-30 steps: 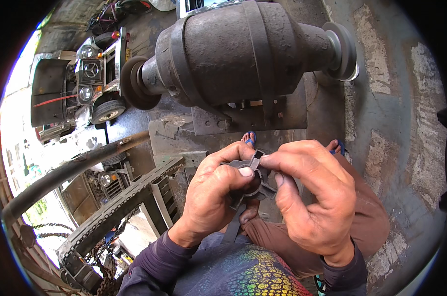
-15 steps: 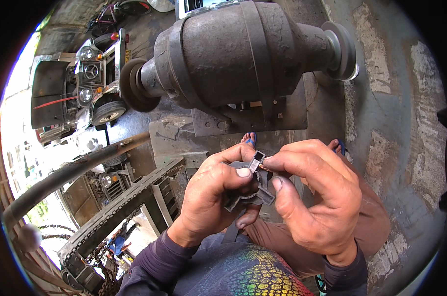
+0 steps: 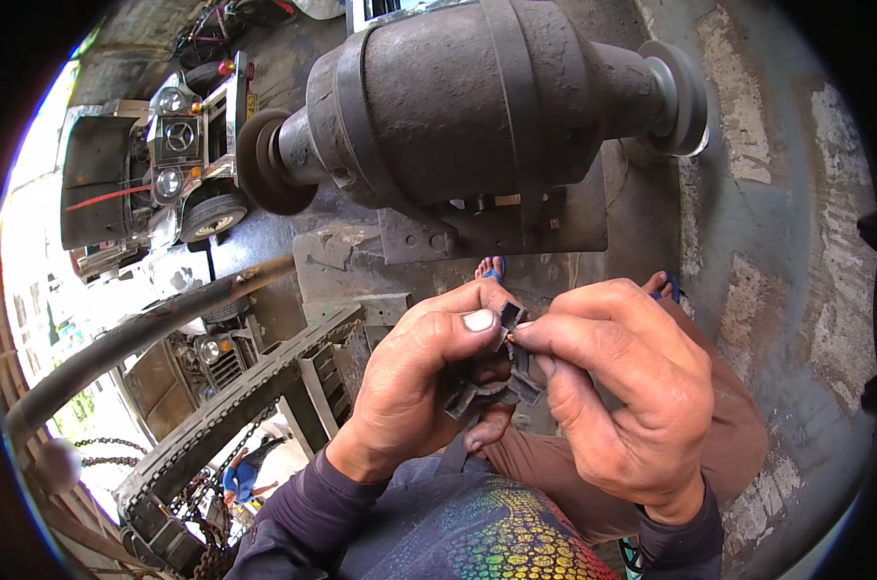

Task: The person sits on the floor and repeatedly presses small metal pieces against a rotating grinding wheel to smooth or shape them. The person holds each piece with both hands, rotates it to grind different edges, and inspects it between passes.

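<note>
My left hand (image 3: 409,367) grips what looks like a motor brush holder (image 3: 492,394), a dark ring-shaped part with box-like slots. The left thumb presses beside its upper slot (image 3: 512,314), while the fingers support it from beneath. At that slot, my right hand (image 3: 632,387) pinches with thumb and forefinger close to a short copper-coloured wire lead (image 3: 511,337). The fingertips partly cover the lead, and its ends are hidden. Both hands are held above my lap.
A large bench grinder (image 3: 448,106), with a wheel at each end, stands ahead on a metal base plate (image 3: 555,227). To the left are a pipe rail (image 3: 168,333), a chain-draped metal frame (image 3: 216,420) and a parked vehicle (image 3: 177,159). Another person (image 3: 245,474) is at lower left.
My left thumb has shifted slightly up along the holder. The light grey face at the upper slot now looks dark. My right fingertips have moved slightly lower.
</note>
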{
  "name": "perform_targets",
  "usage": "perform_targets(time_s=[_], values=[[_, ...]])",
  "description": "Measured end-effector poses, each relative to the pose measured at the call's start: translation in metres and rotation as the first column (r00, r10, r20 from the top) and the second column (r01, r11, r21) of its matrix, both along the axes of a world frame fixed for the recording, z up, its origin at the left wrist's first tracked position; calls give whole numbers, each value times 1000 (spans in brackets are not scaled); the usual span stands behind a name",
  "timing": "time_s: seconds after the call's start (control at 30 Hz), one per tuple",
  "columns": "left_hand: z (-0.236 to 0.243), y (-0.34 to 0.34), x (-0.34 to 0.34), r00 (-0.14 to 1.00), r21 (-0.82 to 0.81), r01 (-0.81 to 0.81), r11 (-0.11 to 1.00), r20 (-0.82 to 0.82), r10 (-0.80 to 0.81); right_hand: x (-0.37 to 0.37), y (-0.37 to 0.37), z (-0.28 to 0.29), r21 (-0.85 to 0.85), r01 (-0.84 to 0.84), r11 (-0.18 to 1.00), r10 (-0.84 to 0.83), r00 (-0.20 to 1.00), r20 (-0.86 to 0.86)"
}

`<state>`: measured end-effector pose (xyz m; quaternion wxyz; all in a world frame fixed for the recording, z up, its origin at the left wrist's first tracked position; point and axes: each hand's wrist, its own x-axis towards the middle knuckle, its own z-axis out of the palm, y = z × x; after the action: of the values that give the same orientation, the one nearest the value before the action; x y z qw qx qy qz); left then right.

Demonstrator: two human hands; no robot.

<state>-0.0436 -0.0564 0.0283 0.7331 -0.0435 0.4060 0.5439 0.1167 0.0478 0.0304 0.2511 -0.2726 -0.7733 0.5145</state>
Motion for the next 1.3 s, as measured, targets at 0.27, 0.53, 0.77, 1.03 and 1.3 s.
perform_targets(time_s=[0.27, 0.53, 0.77, 1.03, 1.3], values=[[3, 5, 4, 995, -110, -27, 994, -102, 15, -4, -1, -1, -7, 2, 1000, -2, 1000, -15], [0, 5, 2, 993, -106, -110, 988, 40, 115, -7, 1, -1, 6, 4, 1000, -4, 1000, -14], [-3, 3, -1, 997, -98, -67, 993, 30, 70, -8, 3, -2, 20, 28, 999, -28, 1000, -6], [-6, 4, 1, 997, -79, -73, 994, 22, 75, -6, 6, -2, 48, 38, 998, -38, 999, 1], [-7, 4, 2, 997, -58, -67, 996, 43, 70, -4, 6, -2, 67, 39, 997, -39, 999, 9]])
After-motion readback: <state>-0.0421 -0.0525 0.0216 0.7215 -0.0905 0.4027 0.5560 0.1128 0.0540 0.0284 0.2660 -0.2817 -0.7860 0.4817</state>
